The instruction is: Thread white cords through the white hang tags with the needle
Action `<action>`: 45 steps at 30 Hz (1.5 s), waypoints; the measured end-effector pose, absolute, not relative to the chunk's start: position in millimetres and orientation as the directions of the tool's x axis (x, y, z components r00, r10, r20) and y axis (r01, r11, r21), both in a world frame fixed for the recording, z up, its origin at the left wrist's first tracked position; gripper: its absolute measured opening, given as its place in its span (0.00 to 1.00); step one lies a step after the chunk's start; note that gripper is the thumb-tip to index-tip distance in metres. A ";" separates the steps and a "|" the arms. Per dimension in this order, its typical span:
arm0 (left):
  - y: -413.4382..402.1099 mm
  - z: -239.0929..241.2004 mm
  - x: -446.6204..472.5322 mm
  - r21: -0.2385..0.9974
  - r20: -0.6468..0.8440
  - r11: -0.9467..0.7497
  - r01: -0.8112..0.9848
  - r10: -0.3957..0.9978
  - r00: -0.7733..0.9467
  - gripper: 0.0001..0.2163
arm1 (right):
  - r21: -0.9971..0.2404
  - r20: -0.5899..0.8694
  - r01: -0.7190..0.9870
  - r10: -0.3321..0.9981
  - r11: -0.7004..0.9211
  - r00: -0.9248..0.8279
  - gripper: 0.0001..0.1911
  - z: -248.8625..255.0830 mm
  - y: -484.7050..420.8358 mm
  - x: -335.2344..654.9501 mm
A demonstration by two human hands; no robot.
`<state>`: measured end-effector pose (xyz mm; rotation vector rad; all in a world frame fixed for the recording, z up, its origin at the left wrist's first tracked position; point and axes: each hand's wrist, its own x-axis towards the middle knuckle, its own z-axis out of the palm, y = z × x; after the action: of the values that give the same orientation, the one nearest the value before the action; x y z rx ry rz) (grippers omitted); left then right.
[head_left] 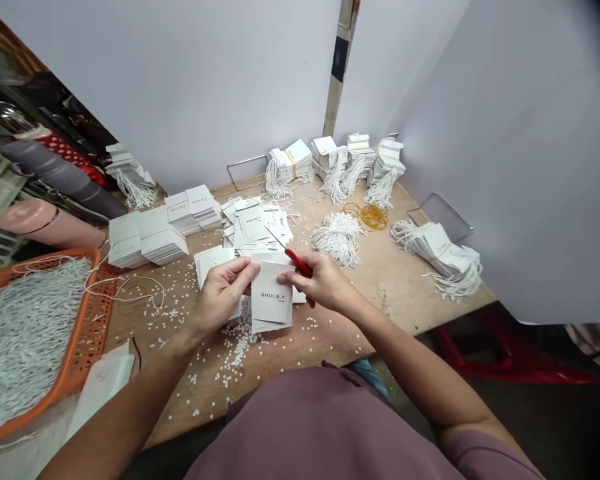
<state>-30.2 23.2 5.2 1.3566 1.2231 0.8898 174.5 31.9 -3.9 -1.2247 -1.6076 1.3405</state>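
Note:
Several white paper hang tags (271,303) printed "SHUI.B.Y" are held upright over the table, fanned slightly at the bottom. My left hand (226,288) pinches their upper left corner between thumb and fingers. At the upper right, the thumb of my right hand (320,280) presses on the tags. That same hand also holds a red-handled tool (299,263) with a thin metal point; whether it is an awl or scissors I cannot tell. Behind the hands lies a loose pile of tags (254,221). More tags (213,261) lie beside my left hand.
Stacked tags (150,237) stand at the left, near an orange basket (87,333) full of white strings. Banded, strung tag bundles (290,163) line the back wall. A string heap (337,239), yellow rubber bands (374,216) and another strung bundle (440,250) lie rightward. Small white paper dots litter the tabletop.

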 end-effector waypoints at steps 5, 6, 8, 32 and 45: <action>24.6 5.3 -26.4 0.979 -0.113 0.074 0.188 0.973 0.203 0.15 | -0.974 -0.072 0.227 0.942 0.005 -0.329 0.10 -2.2 32.1 178.6; 25.1 5.7 -26.0 0.979 -0.115 0.077 0.190 0.974 0.194 0.15 | -0.976 -0.056 0.219 0.951 0.013 -0.304 0.10 -2.9 32.3 178.8; 26.0 6.7 -25.6 0.977 -0.119 0.083 0.196 0.977 0.179 0.15 | -0.978 -0.012 0.203 0.964 0.044 -0.264 0.10 -4.4 32.3 179.0; 25.1 3.1 -20.4 0.989 -0.117 0.099 0.109 0.978 0.173 0.16 | -0.981 -0.021 -0.182 0.962 -0.073 -0.272 0.16 -34.1 34.0 173.7; 16.1 -28.2 -1.7 0.977 -0.185 0.190 -0.098 0.981 0.060 0.11 | -0.979 0.173 0.079 0.972 0.188 -0.158 0.12 -50.3 20.7 175.8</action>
<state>-1.7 16.1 -28.2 1.0198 1.1807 1.0807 175.8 20.7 -50.3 -1.0644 -1.4698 1.1333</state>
